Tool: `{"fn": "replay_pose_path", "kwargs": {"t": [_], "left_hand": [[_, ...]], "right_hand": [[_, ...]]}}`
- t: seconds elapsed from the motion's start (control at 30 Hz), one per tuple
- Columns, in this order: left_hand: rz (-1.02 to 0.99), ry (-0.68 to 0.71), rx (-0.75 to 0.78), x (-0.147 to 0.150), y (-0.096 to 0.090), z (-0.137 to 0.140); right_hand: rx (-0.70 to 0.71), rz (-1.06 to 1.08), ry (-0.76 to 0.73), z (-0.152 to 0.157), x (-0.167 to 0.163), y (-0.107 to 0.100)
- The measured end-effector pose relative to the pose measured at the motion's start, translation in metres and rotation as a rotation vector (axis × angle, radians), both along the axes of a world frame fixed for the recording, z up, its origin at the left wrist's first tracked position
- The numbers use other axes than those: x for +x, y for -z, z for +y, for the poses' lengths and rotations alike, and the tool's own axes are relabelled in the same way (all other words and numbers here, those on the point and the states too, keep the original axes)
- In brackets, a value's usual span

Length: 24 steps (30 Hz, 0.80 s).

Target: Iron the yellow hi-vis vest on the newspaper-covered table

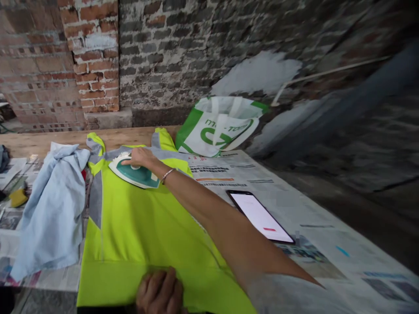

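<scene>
Right hand [140, 158]: grip closed on top of a teal-and-white iron [139, 174], which sits directly beneath it. Iron lies on the upper part of a spread yellow-green garment [131, 218], toward the far edge of the surface [59, 138]. Iron's long axis roughly crosswise to the garment: nose toward the surface's left end, heel toward its right edge. Garment's length runs far edge to near edge, most of the cloth on the near side of the iron. Left hand [159, 291] at the near edge, over the garment's lower end, well apart from the iron; fingers curled, blurred, cannot tell whether its grip has cloth. Phone [262, 216] toward the right edge; pale blue cloth [57, 213] left of the garment.
</scene>
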<state>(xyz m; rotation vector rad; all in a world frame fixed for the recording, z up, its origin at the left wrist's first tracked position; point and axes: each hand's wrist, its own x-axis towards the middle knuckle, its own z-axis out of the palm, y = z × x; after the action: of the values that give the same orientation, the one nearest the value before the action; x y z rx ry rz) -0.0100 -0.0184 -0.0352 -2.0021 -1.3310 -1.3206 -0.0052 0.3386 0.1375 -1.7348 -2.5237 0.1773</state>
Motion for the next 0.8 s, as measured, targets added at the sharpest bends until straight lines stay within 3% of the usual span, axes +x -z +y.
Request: {"fn": "replay_pose_path", "kwargs": {"t": [0.2,0.37,0.5,0.63,0.8], "left_hand": [[0.068,0.062,-0.066,-0.012,-0.011,-0.002],[0.073,0.044,-0.013,-0.012,-0.011,0.002],[0.113,0.058,0.011,-0.016,-0.011,0.004],[0.157,0.074,0.009,-0.021,-0.014,0.002],[0.183,0.056,-0.035,-0.017,-0.015,-0.001]], "right_hand": [[-0.075,-0.053,-0.186,-0.077,0.036,-0.005],[-0.102,-0.1,-0.288,-0.159,0.08,-0.008],[-0.137,-0.121,-0.359,-0.2,0.105,-0.015],[-0.117,-0.121,-0.364,-0.196,0.107,-0.014],[-0.037,-0.077,-0.25,-0.132,0.095,-0.006]]}}
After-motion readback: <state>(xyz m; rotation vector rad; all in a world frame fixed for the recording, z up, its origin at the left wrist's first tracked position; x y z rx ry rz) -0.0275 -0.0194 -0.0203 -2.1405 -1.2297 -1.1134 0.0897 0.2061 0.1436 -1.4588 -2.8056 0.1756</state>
